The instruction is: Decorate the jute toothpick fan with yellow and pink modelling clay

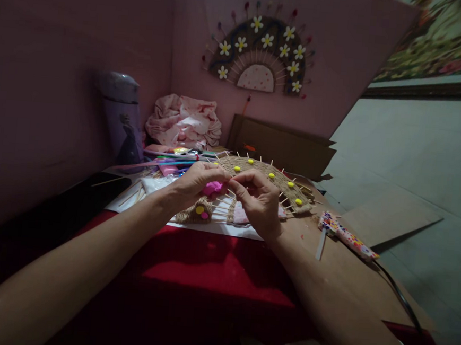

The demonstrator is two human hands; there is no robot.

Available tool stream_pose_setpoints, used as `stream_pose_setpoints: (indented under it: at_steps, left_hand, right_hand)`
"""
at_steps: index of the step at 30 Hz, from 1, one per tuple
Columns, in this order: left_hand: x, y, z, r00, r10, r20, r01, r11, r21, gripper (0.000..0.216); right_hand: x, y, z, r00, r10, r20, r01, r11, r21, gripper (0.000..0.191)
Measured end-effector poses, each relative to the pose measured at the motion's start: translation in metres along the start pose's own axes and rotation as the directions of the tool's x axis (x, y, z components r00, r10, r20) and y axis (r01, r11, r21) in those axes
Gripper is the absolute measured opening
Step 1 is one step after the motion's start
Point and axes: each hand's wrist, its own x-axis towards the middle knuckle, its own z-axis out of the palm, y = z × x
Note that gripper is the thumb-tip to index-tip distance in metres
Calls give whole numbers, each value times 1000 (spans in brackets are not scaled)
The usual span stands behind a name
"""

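My left hand [200, 183] is closed, with a bright pink soft lump that looks like modelling clay [212, 187] showing under its curled fingers. Thumb and fingertips of my right hand [257, 198] are pinched and meet the left fingertips; what lies between them is too small to make out. Below and behind both hands is a half-round fan of woven twine on thin sticks [260, 169], dotted with several yellow discs. On its left end a pink piece [205, 215] lies against a yellow disc [199, 210].
A flower-patterned glue gun [347, 236] with a black cord rests on brown board at the right. Behind are a purple container [123, 121], crumpled pink cloth [184, 121] and cardboard [280, 144]. A finished flowered fan [260, 50] hangs above. Red cloth [203, 266] covers the front.
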Motion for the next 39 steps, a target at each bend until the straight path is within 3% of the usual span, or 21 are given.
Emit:
stream_pose_setpoints:
  at_steps: [3,6,11,16,25,27,32,39]
  left_hand:
    - [1,1,-3,996,-24,-86,15,996,-93,15]
    - [1,4,-6,990,-70,-122,45,979,-198,11]
    - [1,3,-6,997,-69,-26,57,951,-303,14]
    - [3,-5,-3,995,-57,81,82,933,-350,16]
    - [4,-10,-4,998,1,66,23,931,-365,12]
    - [4,-11,-5,997,-14,81,42,936,-350,13]
    - [3,-12,-4,996,-43,84,67,950,-304,15]
    - [0,-10,3,998,-36,47,45,978,-206,21]
  right_hand:
    - [-1,-3,0,997,62,52,-71,979,190,13]
    - [-3,-7,2,999,-4,53,-6,983,184,10]
    - [-6,-8,3,971,-239,27,240,967,-82,4]
    - [-8,-1,3,949,-315,-14,293,896,-335,12]
    - [-9,2,2,873,-437,215,463,607,-645,19]
    - [-9,3,1,881,-431,197,454,646,-613,19]
    - [-8,3,3,960,-278,37,273,895,-351,5]
    - [-4,1,6,993,-107,-43,87,939,-333,17]
